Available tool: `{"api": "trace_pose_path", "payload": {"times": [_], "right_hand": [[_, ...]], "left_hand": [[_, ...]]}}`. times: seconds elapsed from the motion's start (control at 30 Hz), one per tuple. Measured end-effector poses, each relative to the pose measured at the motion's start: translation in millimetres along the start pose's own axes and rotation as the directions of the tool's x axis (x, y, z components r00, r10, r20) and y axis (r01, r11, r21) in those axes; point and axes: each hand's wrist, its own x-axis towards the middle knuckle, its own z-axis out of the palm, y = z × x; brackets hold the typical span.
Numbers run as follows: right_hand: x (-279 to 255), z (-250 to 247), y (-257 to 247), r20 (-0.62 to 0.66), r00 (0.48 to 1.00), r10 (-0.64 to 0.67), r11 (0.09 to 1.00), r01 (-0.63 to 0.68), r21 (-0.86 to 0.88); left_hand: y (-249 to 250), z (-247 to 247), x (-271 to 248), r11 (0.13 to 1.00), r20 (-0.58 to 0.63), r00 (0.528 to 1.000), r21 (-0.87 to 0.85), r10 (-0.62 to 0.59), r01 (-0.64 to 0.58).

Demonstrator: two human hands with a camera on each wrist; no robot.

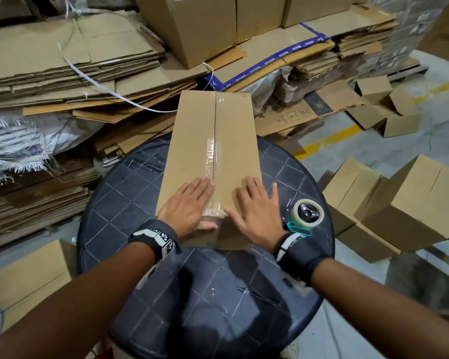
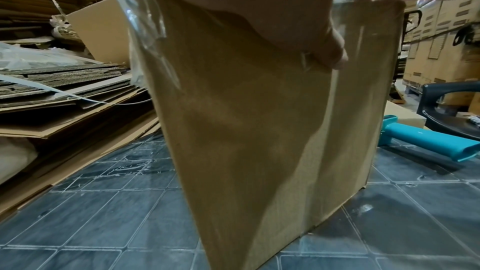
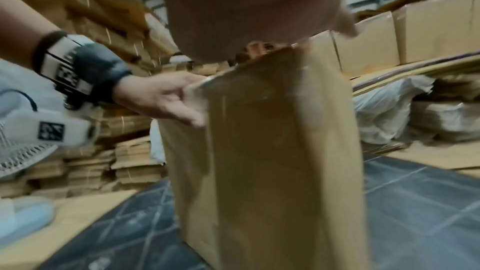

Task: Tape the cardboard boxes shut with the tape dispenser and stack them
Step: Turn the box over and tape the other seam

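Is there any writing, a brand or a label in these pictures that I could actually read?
Blue printed tape on the flattened cardboard: repeated white brand word, too small to read.
Flattened printed carton right of the box: handling icons only, no legible words.
Wrist bands: square code patterns, no words.
Nothing else is readable.

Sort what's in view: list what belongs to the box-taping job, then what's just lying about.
Part of the job:
- cardboard box on the round table, clear tape along its seam
- tape dispenser at the table's right edge
- left hand and right hand, flat on the box top

Lying about:
- flattened cardboard stacks
- white strap
- small boxes on the floor
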Motion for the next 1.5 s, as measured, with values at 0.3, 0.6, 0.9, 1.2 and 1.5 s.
{"api": "trace_pose_path", "payload": {"times": [0.3, 0.6, 0.9, 1.2, 1.5], "right_hand": [[-14, 8, 12, -0.014, 0.931, 0.365, 0.926, -0.364, -0.099], [-9, 9, 55, -0.071, 0.991, -0.116, 0.967, 0.129, 0.218], [-17, 58, -14, -0.140, 0.702, 0.698, 0.431, -0.256, 0.865], [-23, 59, -44, -0.056, 0.567, 0.822, 0.299, -0.345, 0.890], [-20, 57, -24, 0.076, 0.539, 0.839, 0.046, -0.209, 0.977]], "left_hand": [[1, 0, 0, 0.998, 0.032, 0.999, 0.048, -0.036, 0.034], [1, -3, 0, 0.998, 0.031, 0.999, 0.063, -0.034, 0.032], [4, -5, 1, 0.996, 0.015, 0.998, 0.057, -0.063, 0.062], [3, 2, 1, 0.998, -0.012, 0.999, 0.024, -0.050, 0.050], [6, -4, 1, 0.998, 0.003, 0.998, 0.029, -0.061, 0.061]]}}
